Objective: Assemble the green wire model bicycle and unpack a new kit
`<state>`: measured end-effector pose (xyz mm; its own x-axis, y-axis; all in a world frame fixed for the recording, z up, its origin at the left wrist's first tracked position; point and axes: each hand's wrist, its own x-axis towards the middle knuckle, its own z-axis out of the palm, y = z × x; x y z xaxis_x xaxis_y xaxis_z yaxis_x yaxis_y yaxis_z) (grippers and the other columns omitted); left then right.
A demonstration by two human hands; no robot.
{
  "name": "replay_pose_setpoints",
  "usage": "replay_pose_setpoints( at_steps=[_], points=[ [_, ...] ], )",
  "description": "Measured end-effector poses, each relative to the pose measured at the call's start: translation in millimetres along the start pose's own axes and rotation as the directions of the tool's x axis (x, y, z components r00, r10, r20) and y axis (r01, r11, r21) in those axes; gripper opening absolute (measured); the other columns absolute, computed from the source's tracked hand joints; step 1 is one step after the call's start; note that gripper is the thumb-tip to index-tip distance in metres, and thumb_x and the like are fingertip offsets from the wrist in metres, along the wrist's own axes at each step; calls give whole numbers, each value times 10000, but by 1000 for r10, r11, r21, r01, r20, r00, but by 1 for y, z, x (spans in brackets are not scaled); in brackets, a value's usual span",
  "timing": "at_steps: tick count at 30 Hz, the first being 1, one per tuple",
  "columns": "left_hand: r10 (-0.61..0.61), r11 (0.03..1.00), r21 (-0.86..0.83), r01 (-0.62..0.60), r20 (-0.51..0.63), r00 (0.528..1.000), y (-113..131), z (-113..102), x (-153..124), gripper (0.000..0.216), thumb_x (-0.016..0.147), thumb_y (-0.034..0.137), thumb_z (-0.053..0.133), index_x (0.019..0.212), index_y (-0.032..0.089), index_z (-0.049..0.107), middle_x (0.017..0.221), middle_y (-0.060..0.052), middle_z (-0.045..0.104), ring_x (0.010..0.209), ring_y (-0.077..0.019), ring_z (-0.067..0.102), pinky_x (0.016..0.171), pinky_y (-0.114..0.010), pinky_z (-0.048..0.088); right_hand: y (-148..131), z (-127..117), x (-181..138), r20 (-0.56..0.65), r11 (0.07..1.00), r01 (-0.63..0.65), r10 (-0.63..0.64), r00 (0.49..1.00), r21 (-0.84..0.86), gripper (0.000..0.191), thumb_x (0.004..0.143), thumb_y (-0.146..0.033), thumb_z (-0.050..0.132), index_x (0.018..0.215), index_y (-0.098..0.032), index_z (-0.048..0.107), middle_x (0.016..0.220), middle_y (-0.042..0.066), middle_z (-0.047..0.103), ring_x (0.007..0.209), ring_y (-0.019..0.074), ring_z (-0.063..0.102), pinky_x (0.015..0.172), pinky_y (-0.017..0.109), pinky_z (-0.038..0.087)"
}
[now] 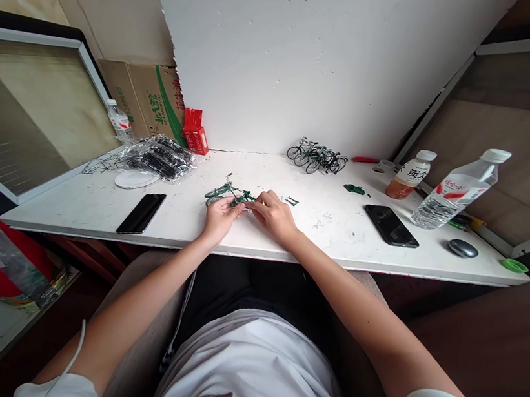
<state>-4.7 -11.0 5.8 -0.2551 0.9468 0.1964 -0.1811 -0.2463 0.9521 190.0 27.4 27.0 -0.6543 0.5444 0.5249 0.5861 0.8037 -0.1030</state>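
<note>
Our left hand (220, 220) grips the bike (245, 196); right hand (276, 215) at its rear, hold unclear. Likely fitting; we judge next needs steady alignment.

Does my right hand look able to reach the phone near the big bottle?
Probably yes: nothing stands between your right hand and the phone, though that hand is busy with the green bicycle.

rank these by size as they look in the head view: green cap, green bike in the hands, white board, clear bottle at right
1. White board
2. Clear bottle
3. Green bike, partly hidden
4. Green cap
</note>
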Motion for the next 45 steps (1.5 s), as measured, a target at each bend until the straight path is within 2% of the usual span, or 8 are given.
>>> replay_pose_setpoints(
  at_steps=[7, 13, 21, 27, 34, 40, 45],
  points=[
    [11, 1000, -5, -10, 11, 1000, 0, 0, 0, 641, 648, 452, 1039, 1145, 132, 791, 1125, -170, 834, 955, -321, 828, 753, -342, 602, -2, 4, 2, -39, 997, 36, -39, 999, -62, 303, 1182, -275, 442, 1254, -170, 717, 1160, 140, 665, 1125, 260, 565, 750, 322, 444],
    [40, 999, -31, -40, -16, 999, -8, -3, 5, 654, 691, 479, 1016, 1155, 103, 751, 1121, -189, 829, 944, -305, 829, 841, -386, 623, -2, 8, 2, -117, 994, 32, -45, 992, -109, 203, 1161, -242, 509, 1178, -172, 698, 1110, 128, 673, 1078, 264, 571, 723, 339, 447],
    [104, 992, -67, -108, -49, 993, -11, -3, 6, 592, 715, 458, 1004, 1116, 115, 736, 1034, -146, 827, 885, -261, 820, 876, -388, 641, -6, 5, -1, -137, 970, 31, -66, 988, -242, 263, 1163, -193, 473, 1129, -168, 732, 1032, 110, 695, 1011, 245, 574, 679, 354, 375],
    [131, 988, -76, -135, -56, 990, -9, -2, 4, 568, 724, 455, 1000, 1099, 118, 738, 1034, -151, 826, 940, -283, 824, 923, -425, 656, -8, 4, -1, -78, 947, 29, -57, 995, -321, 322, 1167, -180, 441, 1094, -171, 755, 985, 107, 706, 957, 231, 583, 663, 361, 317],
    [96, 992, -82, -99, -39, 995, -8, -1, 3, 582, 688, 440, 1022, 1078, 109, 745, 1064, -168, 830, 922, -289, 833, 931, -446, 668, -9, 3, -4, 16, 952, -15, 20, 1000, -307, 345, 1168, -190, 416, 1171, -170, 760, 1020, 107, 718, 844, 199, 593, 650, 350, 273],
    [68, 994, -82, -74, -64, 996, -6, 1, 2, 590, 661, 414, 1038, 1068, 106, 741, 1062, -173, 833, 907, -297, 837, 934, -468, 679, -12, -2, -2, 65, 966, -36, 55, 996, -256, 356, 1149, -179, 422, 1162, -157, 777, 1048, 117, 735, 825, 185, 615, 633, 339, 247],
    [70, 993, -87, -77, -77, 995, -6, 0, 1, 577, 684, 406, 1030, 1083, 108, 737, 1075, -170, 833, 913, -289, 839, 991, -491, 665, -10, 1, -4, 60, 986, -83, 92, 994, -145, 377, 1134, -238, 462, 1338, -192, 777, 1069, 108, 748, 774, 179, 640, 647, 309, 315]
  ],
)
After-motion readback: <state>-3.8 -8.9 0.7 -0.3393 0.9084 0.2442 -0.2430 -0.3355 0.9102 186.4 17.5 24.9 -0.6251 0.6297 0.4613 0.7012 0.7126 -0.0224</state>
